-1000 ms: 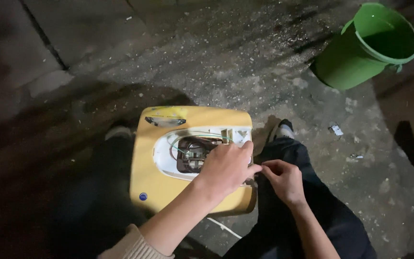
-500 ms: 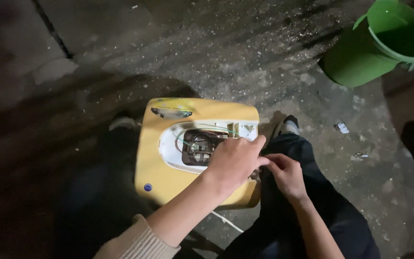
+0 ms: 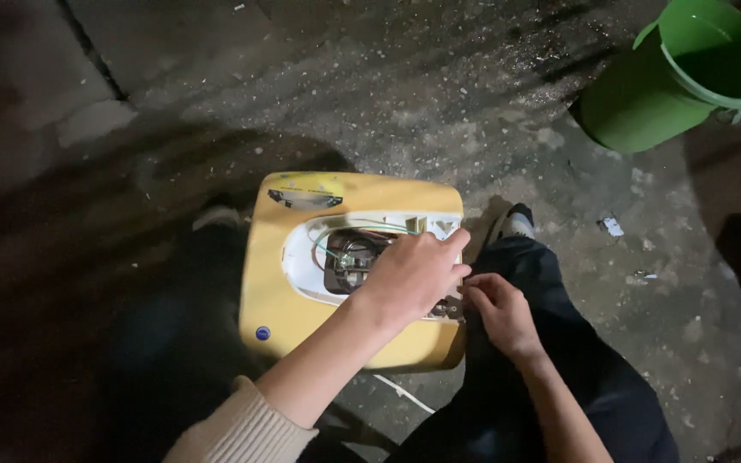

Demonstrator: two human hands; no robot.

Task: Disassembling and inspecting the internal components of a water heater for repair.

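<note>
Yellow appliance housing point(image 3: 285, 300) lies flat on the concrete floor point(image 3: 216, 86), between the person's legs, its white oval opening point(image 3: 306, 266) exposing wires and a small circuit part point(image 3: 353, 257). Fingers of the left hand point(image 3: 413, 274) are curled together over the right end of that opening, resting on the housing. Right hand point(image 3: 499, 309) sits just beside it at the housing's right edge, fingertips pinched together; what they grip cannot be told. Green bucket point(image 3: 671, 86) stands well apart, upper right.
</note>
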